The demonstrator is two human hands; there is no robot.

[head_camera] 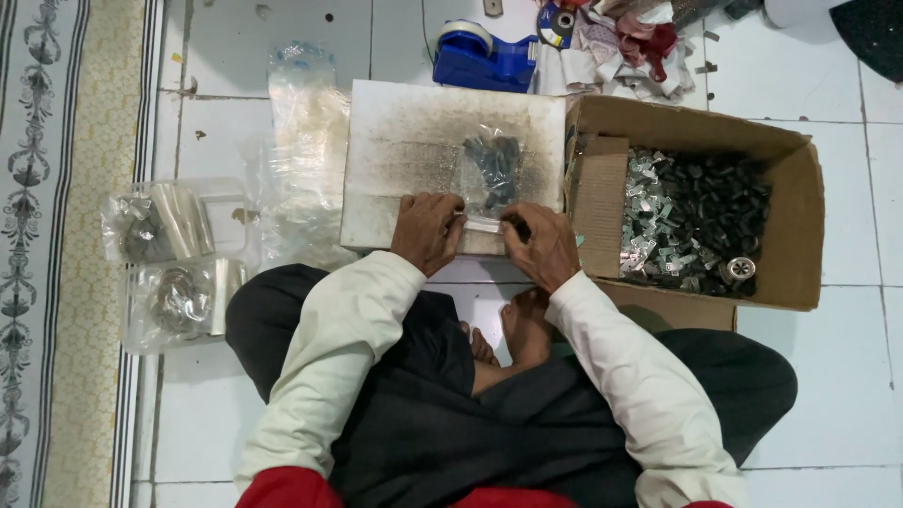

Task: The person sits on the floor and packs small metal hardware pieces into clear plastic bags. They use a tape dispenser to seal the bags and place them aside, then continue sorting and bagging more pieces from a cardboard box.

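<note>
A small clear bag (pixel 489 174) of dark metal parts is laid on a white board (pixel 414 141); its near edge is pinched by the left hand (pixel 428 230) and right hand (pixel 541 245), each grip closed on it, beside a cardboard box (pixel 800 226).

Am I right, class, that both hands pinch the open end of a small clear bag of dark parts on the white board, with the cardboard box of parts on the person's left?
Not quite. The head view shows the cardboard box on the person's right, beside the white board. The rest holds: the left hand and the right hand pinch the end of the bag on the board.
</note>
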